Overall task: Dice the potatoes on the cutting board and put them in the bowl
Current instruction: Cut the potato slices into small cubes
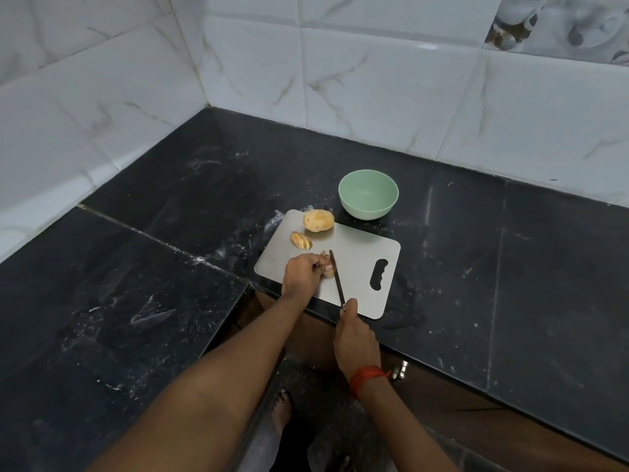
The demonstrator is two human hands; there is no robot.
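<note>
A steel cutting board (360, 257) lies on the black counter. At its far corner sits a whole potato (318, 220), and a cut potato half (301, 240) lies just in front of it. My left hand (303, 272) grips another potato piece (328, 271), mostly hidden under my fingers. My right hand (354, 335) holds a knife (337, 277) by the handle, its blade edge-down right beside that piece. Behind the board stands a green bowl (368, 194) with nothing inside.
The black stone counter (170, 216) forms an L along white tiled walls (374, 80). Its front edge runs just under the board's near corner. Brown cabinet fronts (442, 396) and my foot (282, 410) on the floor show below.
</note>
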